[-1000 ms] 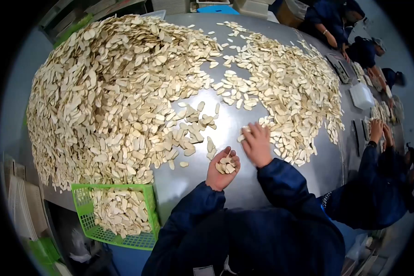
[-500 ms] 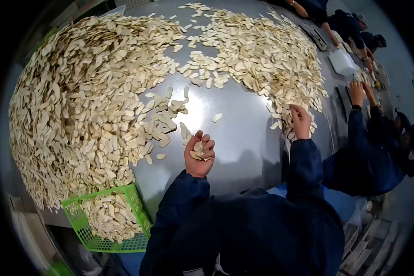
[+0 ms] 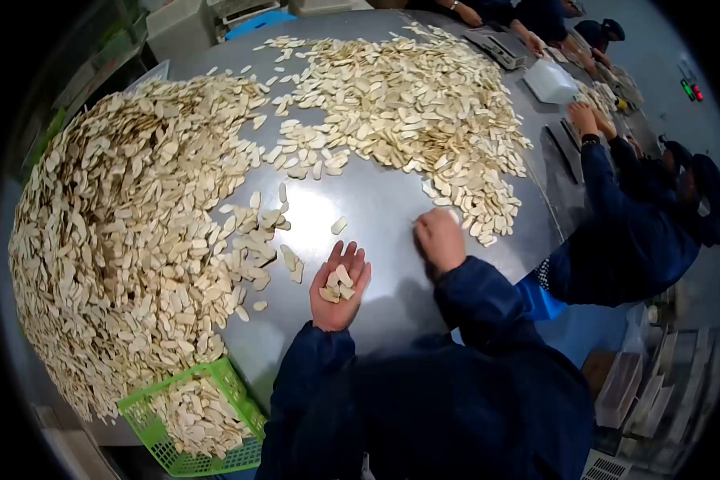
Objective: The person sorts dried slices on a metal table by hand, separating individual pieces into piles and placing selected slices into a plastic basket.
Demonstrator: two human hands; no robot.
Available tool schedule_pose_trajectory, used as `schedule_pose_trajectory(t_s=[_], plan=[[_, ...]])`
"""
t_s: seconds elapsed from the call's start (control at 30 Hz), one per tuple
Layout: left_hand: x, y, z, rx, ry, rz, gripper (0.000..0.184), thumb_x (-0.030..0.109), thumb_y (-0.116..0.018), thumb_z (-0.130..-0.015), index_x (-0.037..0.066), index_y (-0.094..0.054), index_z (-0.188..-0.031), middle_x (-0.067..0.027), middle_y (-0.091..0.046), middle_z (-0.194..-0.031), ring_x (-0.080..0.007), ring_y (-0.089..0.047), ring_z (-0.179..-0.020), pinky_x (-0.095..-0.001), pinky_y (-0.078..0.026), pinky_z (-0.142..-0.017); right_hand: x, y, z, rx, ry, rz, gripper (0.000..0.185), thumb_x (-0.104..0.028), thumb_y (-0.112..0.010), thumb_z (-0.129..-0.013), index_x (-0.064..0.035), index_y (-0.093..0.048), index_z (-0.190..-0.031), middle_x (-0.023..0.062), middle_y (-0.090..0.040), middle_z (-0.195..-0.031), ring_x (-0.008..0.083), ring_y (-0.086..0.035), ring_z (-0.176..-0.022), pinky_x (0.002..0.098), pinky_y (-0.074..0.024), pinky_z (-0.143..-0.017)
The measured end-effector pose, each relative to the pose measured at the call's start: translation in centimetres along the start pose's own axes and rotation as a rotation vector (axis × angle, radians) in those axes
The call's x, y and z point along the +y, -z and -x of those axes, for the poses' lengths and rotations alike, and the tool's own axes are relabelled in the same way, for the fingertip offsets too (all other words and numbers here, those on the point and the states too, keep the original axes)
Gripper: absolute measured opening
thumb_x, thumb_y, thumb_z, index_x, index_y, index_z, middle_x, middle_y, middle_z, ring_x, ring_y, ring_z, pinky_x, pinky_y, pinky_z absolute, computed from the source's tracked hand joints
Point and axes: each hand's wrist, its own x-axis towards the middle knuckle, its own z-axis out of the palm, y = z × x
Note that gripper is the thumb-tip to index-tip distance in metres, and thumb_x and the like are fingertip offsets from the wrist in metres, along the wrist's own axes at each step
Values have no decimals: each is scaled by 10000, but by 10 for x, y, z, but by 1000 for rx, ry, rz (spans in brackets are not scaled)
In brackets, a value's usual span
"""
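My left hand is palm up over the metal table, its fingers loosely spread, with several pale dried slices resting in the palm. To its right, my right hand is closed with its knuckles up, near the lower edge of the right-hand slice heap; what its fingers hold, if anything, is hidden. One loose slice lies just above my left fingertips. A much larger heap covers the left side, with scattered slices between it and my left hand.
A green basket holding slices is at the lower left. Co-workers in dark blue sit along the right side, their hands over slices. A white container and a scale stand at the upper right. Stacked trays are at the lower right.
My left hand has opened from a curled hold, exposing the slices. My right hand has moved from the right-hand heap back toward my left hand. The camera view has shifted.
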Motion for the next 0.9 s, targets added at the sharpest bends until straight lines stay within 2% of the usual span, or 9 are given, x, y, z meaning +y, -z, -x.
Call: schedule_pose_trajectory(t_s=[0.03,0.23,0.33,0.43,0.47,0.5,0.67,0.8,0.9], plan=[[-1,3,-1,-27,39,3,430,207,-409,-967,91,-409,-1381,-138,-398,-1428,-300,-275,-1382,-474,-169,-1158,-21,4,4,-53,-52,-226,154,-176,-589,-832,-35,-652,-834,151,-610,-836,344,-577,-818,429,-470,-714],[-2,9,3,15,90,75,365,214,-411,-971,72,-494,-1297,-104,-472,-1368,-273,-386,-1308,-444,-283,-1104,-11,19,27,-15,-183,-215,190,-185,-598,-836,-53,-666,-955,146,-639,-841,345,-606,-771,408,-488,-709],[-1,11,3,73,85,107,268,196,-432,-976,55,-574,-1154,-66,-561,-1087,-202,-509,-966,-351,-450,-860,34,31,43,-256,-287,-363,266,-168,-621,-814,-69,-657,-1058,150,-642,-726,266,-627,-645,342,-489,-626],[1,7,5,-11,158,149,211,184,-440,-978,58,-586,-1061,-31,-511,-912,-152,-460,-782,-268,-443,-605,99,41,37,-252,-435,-450,295,-135,-626,-797,-55,-649,-1080,78,-606,-657,126,-560,-583,278,-452,-556],[1,10,2,-14,217,168,196,182,-439,-978,61,-582,-1034,-25,-491,-887,-143,-443,-751,-250,-406,-553,113,48,31,-193,-471,-397,298,-122,-613,-799,-45,-645,-1085,118,-635,-711,164,-593,-628,297,-469,-600],[2,16,-1,-21,251,185,184,180,-438,-979,63,-577,-1007,-18,-472,-862,-134,-426,-719,-231,-370,-501,150,36,29,-74,-314,-332,293,-114,-595,-841,-32,-630,-1120,58,-619,-698,129,-551,-579,280,-450,-554],[7,19,10,-140,354,-123,126,150,-465,-965,49,-540,-952,-20,-463,-847,-91,-399,-647,-168,-270,-420,89,26,-20,-10,-442,-375,255,-70,-570,-855,-25,-649,-1093,78,-637,-710,126,-573,-605,298,-470,-576],[5,-2,24,-354,471,-412,87,81,-529,-891,25,-573,-842,-50,-471,-754,-60,-353,-513,-163,-235,-374,-36,-49,-27,-170,45,-563,250,-48,-598,-818,-38,-653,-1062,128,-633,-752,213,-601,-635,312,-480,-601],[10,3,28,-480,555,-465,86,50,-521,-859,20,-602,-859,-46,-479,-734,-57,-364,-516,-166,-248,-380,-122,-74,-21,-294,514,-509,226,-81,-666,-776,-50,-637,-998,124,-619,-933,299,-596,-873,369,-483,-760]])
